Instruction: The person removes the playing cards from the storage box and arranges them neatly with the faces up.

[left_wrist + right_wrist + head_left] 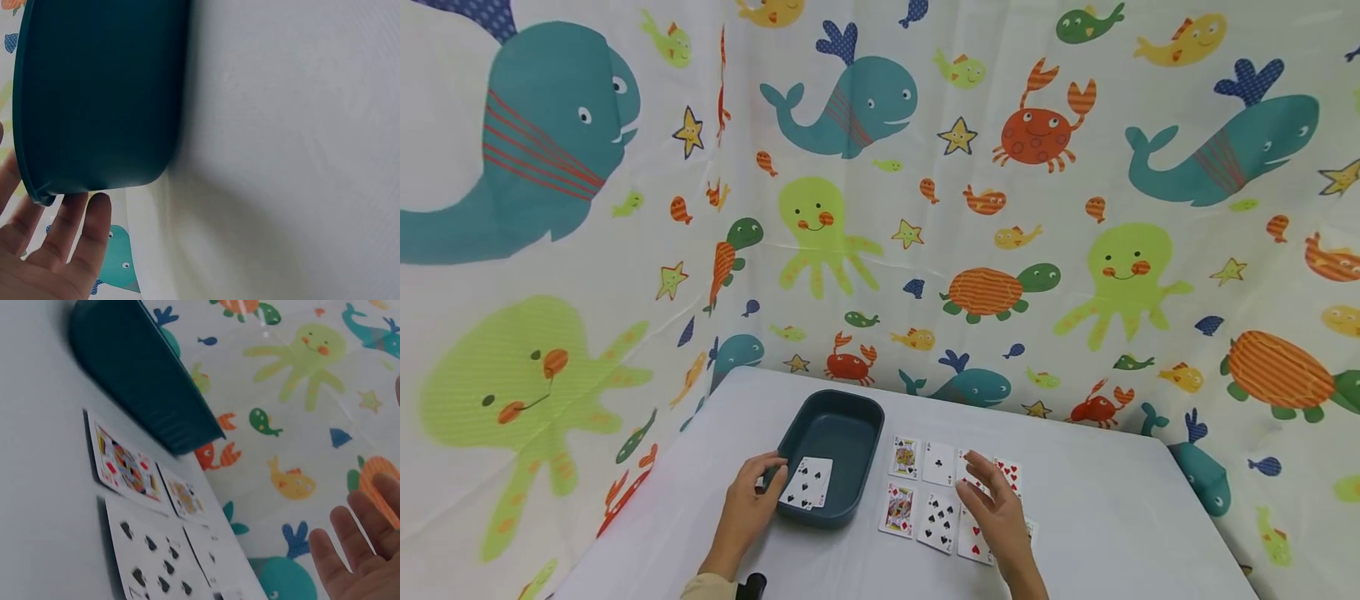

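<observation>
A dark teal tub (pixel 818 518) stands on the table, with white playing cards (pixel 807 483) lying in its near end, a spade card on top. My left hand (pixel 747 497) grips the tub's near-left rim; the left wrist view shows its fingers (pixel 94 234) against the end wall under the lip. To the right of the tub, playing cards lie face up in two rows, among them a red-suit face card (pixel 898 509) and a spade card (pixel 937 523). Above these rows my right hand (pixel 997 517) hovers with fingers spread, holding nothing and hiding some of the cards.
A white cloth covers the table (pixel 1112 517). Behind it and along the left side hangs a curtain (pixel 887 233) printed with sea animals. A black object (pixel 751 587) shows beside the left wrist.
</observation>
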`<state>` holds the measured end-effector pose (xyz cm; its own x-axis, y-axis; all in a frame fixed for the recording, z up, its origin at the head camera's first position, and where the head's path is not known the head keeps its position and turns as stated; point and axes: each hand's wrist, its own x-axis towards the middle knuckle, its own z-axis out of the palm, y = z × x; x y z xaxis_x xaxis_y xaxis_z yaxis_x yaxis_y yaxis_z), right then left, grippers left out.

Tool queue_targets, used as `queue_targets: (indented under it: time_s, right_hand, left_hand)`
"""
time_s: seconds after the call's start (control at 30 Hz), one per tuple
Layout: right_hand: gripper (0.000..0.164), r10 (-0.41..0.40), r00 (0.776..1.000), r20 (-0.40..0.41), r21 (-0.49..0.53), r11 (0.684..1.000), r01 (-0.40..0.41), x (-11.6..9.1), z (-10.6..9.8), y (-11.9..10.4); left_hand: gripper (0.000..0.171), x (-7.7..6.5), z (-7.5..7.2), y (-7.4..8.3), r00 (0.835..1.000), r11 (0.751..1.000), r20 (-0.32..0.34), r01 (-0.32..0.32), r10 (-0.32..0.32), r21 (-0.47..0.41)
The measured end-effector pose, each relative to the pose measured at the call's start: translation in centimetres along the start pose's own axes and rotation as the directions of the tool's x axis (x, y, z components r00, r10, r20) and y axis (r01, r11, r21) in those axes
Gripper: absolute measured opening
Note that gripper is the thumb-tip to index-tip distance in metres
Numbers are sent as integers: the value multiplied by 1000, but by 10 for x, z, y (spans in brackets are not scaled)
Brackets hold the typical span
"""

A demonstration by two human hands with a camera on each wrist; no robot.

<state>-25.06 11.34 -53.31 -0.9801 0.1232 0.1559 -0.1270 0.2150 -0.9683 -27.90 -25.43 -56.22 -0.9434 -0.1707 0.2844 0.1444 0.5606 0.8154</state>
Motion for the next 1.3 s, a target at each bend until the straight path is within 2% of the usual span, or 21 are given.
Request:
queue_targets:
  time_s: [0.13, 0.3, 0.6, 0.77, 0.93, 1.17, 1.3]
  right_hand:
    - [58, -23, 999, 38, 85, 996, 20, 4, 25, -3]
    - [56, -44, 997, 70, 132, 991, 35, 12, 52, -7]
    - [53, -95, 983, 159, 176, 982, 66, 19, 81, -8]
    - [55, -113, 971, 209, 166, 983, 79, 25, 95, -12]
    - [59, -150, 955, 256, 140, 983, 116, 33, 109, -18]
    - [63, -236, 915, 327, 3, 969, 249, 44, 130, -27]
    - [66, -233, 890, 392, -87, 954, 288, 49, 142, -32]
  left_hand:
    - [22, 7, 1, -3, 1000, 1000, 9, -6, 6, 1]
    - [22, 17, 1, -7, 1000, 1000, 14, -17, 17, 0]
    - [23, 17, 0, -6, 1000, 1000, 17, -13, 13, -2]
    - [21, 17, 2, -8, 1000, 1000, 14, -16, 16, 9]
    - [20, 17, 2, -8, 1000, 1000, 18, -17, 17, 2]
    - [21, 17, 2, -8, 1000, 1000, 23, -2, 2, -9]
    - [21, 18, 1, -8, 1000, 1000, 25, -7, 7, -3]
